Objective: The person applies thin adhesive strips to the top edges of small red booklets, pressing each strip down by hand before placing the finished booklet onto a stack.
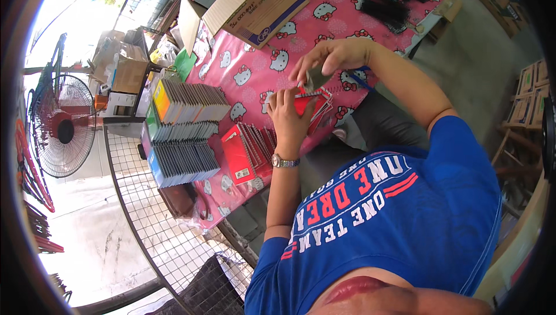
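Observation:
In front of me, my left hand [288, 117], wearing a metal-band watch, grips a red spiral notebook [302, 104], its fingers along one side and the thumb over the cover. Just above it, my right hand [336, 57] is bent with thumb and fingers curled toward the notebook's upper edge. A small grey-green shape [316, 79] shows under the right hand; its kind is unclear, and the fingertips are partly hidden. Left of my left wrist, several red spiral notebooks [238, 150] lie overlapped on the table.
Stacked notebooks with yellow [163, 102], green [152, 124] and blue covers [174, 164] stand at the table's left. An open cardboard box [260, 11] sits at the back; black wire bundles [385, 8] lie back right. The pink patterned tablecloth [324, 11] covers the table. A fan [65, 129] stands far left.

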`<state>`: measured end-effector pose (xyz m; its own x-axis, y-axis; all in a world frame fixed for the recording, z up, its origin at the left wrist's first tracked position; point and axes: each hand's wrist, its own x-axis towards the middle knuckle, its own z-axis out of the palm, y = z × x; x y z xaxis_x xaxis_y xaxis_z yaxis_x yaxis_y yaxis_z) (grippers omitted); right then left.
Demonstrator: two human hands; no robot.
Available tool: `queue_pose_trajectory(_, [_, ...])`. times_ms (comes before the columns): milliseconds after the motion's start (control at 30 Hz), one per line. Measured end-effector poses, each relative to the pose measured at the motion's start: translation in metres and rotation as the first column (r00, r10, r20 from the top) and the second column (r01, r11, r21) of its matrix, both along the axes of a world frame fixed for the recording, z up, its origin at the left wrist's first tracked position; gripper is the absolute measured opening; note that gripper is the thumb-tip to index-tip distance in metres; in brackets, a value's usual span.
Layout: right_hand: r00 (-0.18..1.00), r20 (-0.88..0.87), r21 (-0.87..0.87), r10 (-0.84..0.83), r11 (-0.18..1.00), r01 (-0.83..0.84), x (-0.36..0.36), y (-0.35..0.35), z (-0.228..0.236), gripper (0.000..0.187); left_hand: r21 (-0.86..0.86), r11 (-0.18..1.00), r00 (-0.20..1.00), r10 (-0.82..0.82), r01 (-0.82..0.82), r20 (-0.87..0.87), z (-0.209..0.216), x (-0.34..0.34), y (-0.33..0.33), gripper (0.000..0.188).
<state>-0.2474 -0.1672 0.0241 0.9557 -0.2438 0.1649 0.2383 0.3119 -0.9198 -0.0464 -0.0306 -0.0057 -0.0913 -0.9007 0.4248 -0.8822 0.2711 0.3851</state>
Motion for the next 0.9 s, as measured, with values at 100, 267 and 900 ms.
queue_pose_trajectory(100, [0.892, -0.358, -0.651, -0.275, 0.758, -0.028, 0.009, -0.014, -0.017, 0.042, -0.003, 1.0, 1.0, -0.004, 0.004, 0.018, 0.002, -0.002, 0.0, 0.04])
queue_pose_trajectory(267, [0.893, -0.425, -0.391, -0.151, 0.92, -0.031, 0.009, -0.011, -0.014, 0.047, -0.027, 1.0, 1.0, -0.001, 0.002, 0.018, 0.0, -0.001, -0.002, 0.041])
queue_pose_trajectory(900, [0.942, -0.331, -0.377, -0.055, 0.923, -0.078, 0.057, -0.036, -0.021, 0.041, 0.067, 0.996, 0.993, 0.059, -0.053, -0.101, 0.0, 0.033, -0.002, 0.025])
